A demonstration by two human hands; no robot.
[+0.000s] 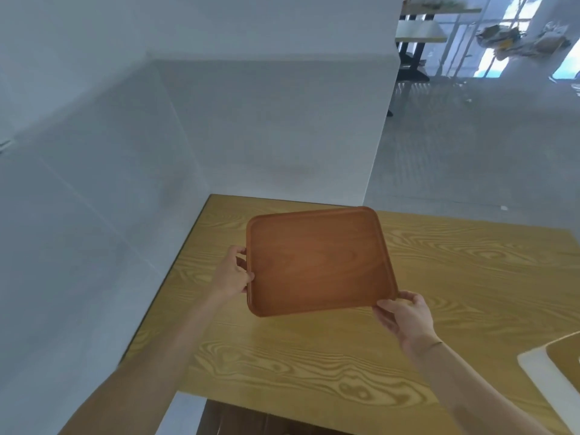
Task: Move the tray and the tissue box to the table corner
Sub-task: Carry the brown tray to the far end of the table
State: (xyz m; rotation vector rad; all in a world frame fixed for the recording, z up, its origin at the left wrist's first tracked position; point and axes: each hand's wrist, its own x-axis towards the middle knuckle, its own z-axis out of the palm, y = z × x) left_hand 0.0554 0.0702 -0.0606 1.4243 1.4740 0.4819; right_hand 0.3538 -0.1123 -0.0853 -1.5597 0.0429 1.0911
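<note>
A reddish-brown wooden tray (317, 262), empty, is held over the far left part of the yellow wood-grain table (314, 365), close to the corner by the white wall. My left hand (233, 273) grips the tray's left edge. My right hand (405, 315) grips its near right corner. Whether the tray touches the tabletop I cannot tell. At the right edge of the view a white object with a tan top (555, 368) shows partly; it may be the tissue box.
White walls (94, 183) meet behind the table's far left corner. The table's far edge borders a grey floor (470, 146). Further tables and clutter stand at the top right. A brown surface (257, 419) shows below the table's near edge.
</note>
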